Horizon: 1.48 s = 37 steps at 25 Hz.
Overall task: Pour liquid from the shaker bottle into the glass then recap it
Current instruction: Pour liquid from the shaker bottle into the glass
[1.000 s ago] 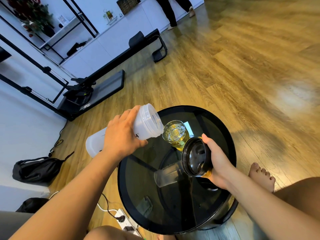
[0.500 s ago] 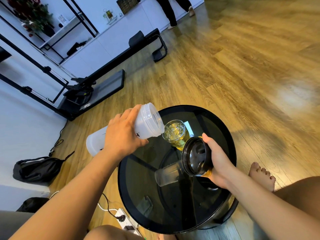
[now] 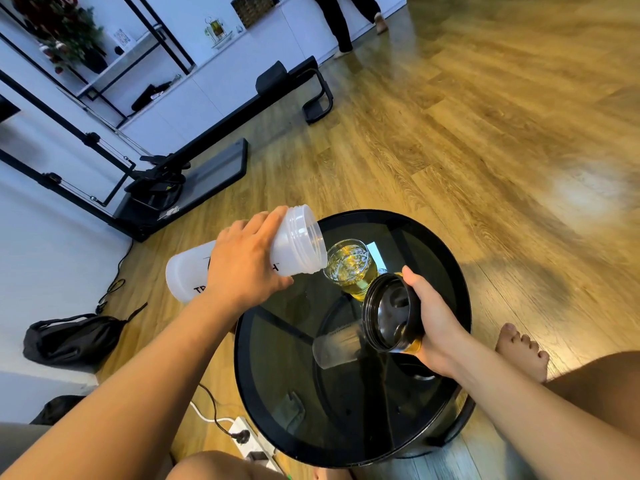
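Note:
My left hand point(image 3: 244, 268) grips a frosted white shaker bottle point(image 3: 294, 245), tipped nearly flat with its open threaded mouth right beside the rim of a clear glass point(image 3: 351, 266). The glass stands on the round black glass table point(image 3: 277, 393) and holds yellow liquid. I cannot tell whether liquid is flowing. My right hand point(image 3: 434, 317) holds the bottle's black cap point(image 3: 389, 311) just right of the glass, its hollow inside turned toward me.
A power strip point(image 3: 251, 443) with cables lies on the wooden floor by the table's left edge. A black bag point(image 3: 72, 337) sits at the left wall. My bare foot point(image 3: 523, 349) rests right of the table. A black exercise machine point(image 3: 194, 168) stands farther back, and a person's legs point(image 3: 346, 19) at the far wall.
The bottle's base has sunk slightly, so it lies a little flatter at the glass. The right hand and cap have stayed still.

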{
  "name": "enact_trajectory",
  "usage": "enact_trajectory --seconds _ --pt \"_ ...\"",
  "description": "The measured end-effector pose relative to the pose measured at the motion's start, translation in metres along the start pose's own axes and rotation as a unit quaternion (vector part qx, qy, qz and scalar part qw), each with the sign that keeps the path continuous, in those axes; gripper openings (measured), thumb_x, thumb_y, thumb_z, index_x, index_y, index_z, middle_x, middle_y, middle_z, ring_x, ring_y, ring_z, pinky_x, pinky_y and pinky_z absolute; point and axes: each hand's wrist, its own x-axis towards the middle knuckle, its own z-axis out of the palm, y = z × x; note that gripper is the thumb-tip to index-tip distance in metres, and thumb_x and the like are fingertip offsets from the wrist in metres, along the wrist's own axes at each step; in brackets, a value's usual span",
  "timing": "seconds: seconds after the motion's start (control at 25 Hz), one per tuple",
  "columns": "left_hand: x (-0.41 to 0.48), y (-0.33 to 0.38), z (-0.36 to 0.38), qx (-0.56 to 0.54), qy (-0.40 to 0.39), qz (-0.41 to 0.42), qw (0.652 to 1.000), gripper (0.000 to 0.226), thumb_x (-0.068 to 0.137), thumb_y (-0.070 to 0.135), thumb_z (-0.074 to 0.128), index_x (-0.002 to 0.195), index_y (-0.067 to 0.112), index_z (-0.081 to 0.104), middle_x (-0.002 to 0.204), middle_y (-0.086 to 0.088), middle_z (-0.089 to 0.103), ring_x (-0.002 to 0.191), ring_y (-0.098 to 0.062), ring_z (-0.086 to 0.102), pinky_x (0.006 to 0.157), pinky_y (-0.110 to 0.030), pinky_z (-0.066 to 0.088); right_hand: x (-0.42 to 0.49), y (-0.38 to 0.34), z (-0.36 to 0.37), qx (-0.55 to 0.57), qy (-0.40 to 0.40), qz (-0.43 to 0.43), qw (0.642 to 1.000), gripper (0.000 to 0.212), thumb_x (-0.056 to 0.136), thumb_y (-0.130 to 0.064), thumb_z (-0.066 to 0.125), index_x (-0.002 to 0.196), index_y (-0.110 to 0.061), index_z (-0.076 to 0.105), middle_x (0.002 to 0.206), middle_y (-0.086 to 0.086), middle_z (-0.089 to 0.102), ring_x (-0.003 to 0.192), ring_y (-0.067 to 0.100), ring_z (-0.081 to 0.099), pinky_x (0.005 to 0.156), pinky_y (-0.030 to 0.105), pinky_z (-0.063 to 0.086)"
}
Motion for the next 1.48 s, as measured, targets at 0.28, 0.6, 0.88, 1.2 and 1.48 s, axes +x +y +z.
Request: enact_trajectory --seconds 0.28,0.6,0.88,1.2,1.48 --pt "0.021 0.007 -0.012 0.106 0.003 0.088 0.991 0.107 0.069 0.046 0.091 0.159 0.022 0.04 0.144 -0.005 0.058 0.122 -0.035 0.056 0.105 -0.05 0.042 -0.001 0.0 0.001 0.003 -0.004 -0.001 1.0 0.063 0.091 -0.066 0.057 0.135 -0.021 0.064 0.133 0.016 0.069 0.121 0.039 0.065 0.106 0.06 0.051" --pt "0.053 0.015 -0.033 0.24 0.01 0.224 0.944 0.097 0.074 0.043 0.091 0.156 0.019 0.045 0.14 -0.015 0.062 0.119 -0.042 0.059 0.103 -0.053 0.043 -0.005 -0.002 0.003 0.0 -0.001 -0.009 1.0 0.062 0.092 -0.065 0.056 0.138 -0.023 0.061 0.136 0.015 0.066 0.124 0.04 0.063 0.107 0.062 0.05" --pt "0.059 0.016 -0.033 0.279 0.012 0.281 0.918 0.109 0.071 0.038 0.094 0.154 0.025 0.026 0.143 -0.017 0.06 0.123 -0.044 0.059 0.106 -0.055 0.043 -0.007 -0.003 0.004 0.001 -0.002 -0.005 1.0 0.063 0.092 -0.065 0.056 0.139 -0.024 0.06 0.136 0.016 0.066 0.124 0.04 0.063 0.108 0.062 0.049" --pt "0.048 0.02 -0.019 0.246 0.002 0.243 0.938 0.098 0.079 0.047 0.085 0.16 0.023 0.036 0.146 -0.011 0.057 0.122 -0.039 0.057 0.107 -0.051 0.039 -0.008 -0.003 0.006 0.0 -0.004 -0.003 1.0 0.064 0.093 -0.065 0.055 0.141 -0.023 0.059 0.137 0.016 0.066 0.124 0.039 0.063 0.109 0.062 0.048" --pt "0.043 0.009 -0.021 0.203 -0.003 0.188 0.961 0.097 0.074 0.042 0.091 0.157 0.018 0.046 0.143 -0.013 0.061 0.123 -0.043 0.058 0.105 -0.054 0.043 -0.009 -0.005 0.006 -0.003 -0.002 -0.003 1.0 0.063 0.094 -0.065 0.054 0.141 -0.024 0.058 0.139 0.016 0.065 0.125 0.04 0.061 0.109 0.062 0.048"
